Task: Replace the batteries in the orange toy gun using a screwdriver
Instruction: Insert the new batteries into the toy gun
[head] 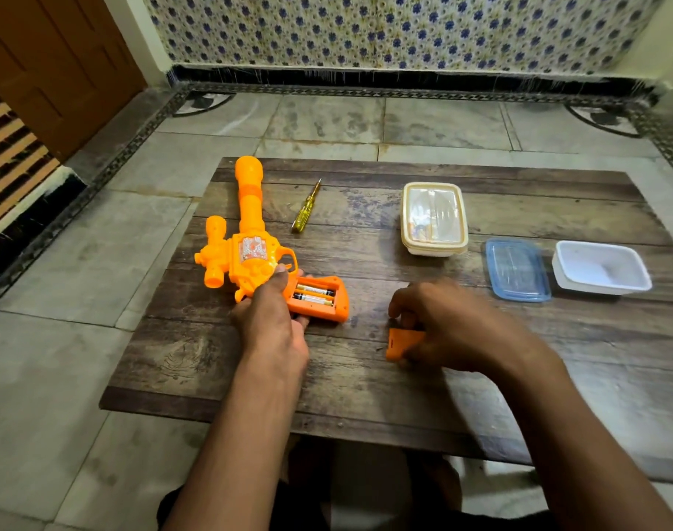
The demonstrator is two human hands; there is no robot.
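Observation:
The orange toy gun [246, 231] lies on the wooden table [365, 377], barrel pointing away. Its handle compartment is open, with two batteries [313, 294] showing inside. My left hand [269, 320] grips the gun where the body meets the handle. The orange battery cover [400, 343] lies right of the gun, and my right hand [449, 323] holds it with curled fingers; the hand is blurred. A yellow-handled screwdriver [307, 206] rests on the table beyond the gun, touched by neither hand.
A closed cream container [434, 218] stands at the back middle. A blue-rimmed clear lid [518, 270] lies beside an open white tub [601, 268] at the right. The table stands low on a tiled floor, with a patterned wall behind.

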